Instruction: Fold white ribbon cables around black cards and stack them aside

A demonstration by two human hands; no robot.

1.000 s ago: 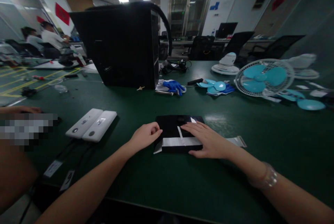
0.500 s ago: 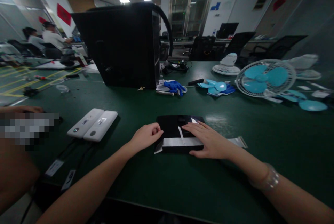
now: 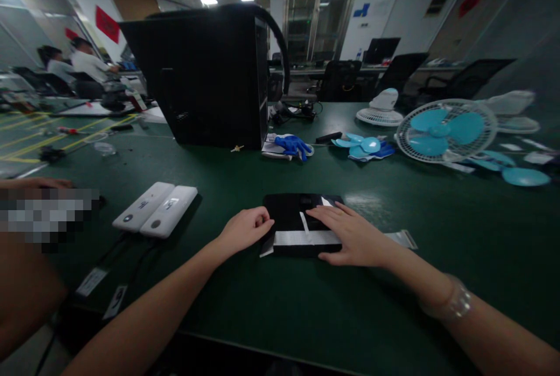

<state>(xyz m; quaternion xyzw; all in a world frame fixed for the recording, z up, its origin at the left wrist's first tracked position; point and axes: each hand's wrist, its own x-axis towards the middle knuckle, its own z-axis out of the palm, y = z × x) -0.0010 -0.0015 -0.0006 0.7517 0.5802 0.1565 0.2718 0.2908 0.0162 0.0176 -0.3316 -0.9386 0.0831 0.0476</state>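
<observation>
A flat black panel (image 3: 284, 212) lies on the green tabletop in front of me. Across its near part runs a flat white ribbon cable (image 3: 289, 239), whose far end (image 3: 405, 239) sticks out to the right beyond my wrist. A narrow white strip (image 3: 304, 223) crosses the panel's middle. My left hand (image 3: 249, 227) is closed, thumb and curled fingers together at the panel's left edge; what they pinch, if anything, is hidden. Stretched over the panel's right side, my right hand (image 3: 345, 233) rests with fingers apart and covers part of the cable.
Two white power banks (image 3: 168, 209) with cables lie to the left. Beside them is another person's arm (image 3: 26, 282). A big black computer case (image 3: 205, 78) stands behind, near blue-and-white gloves (image 3: 291, 146). Farther right are a fan (image 3: 446, 131) and loose blue blades (image 3: 361, 143).
The panel, ribbon cable and right hand have shifted very slightly to the right. Both hands keep the same pose.
</observation>
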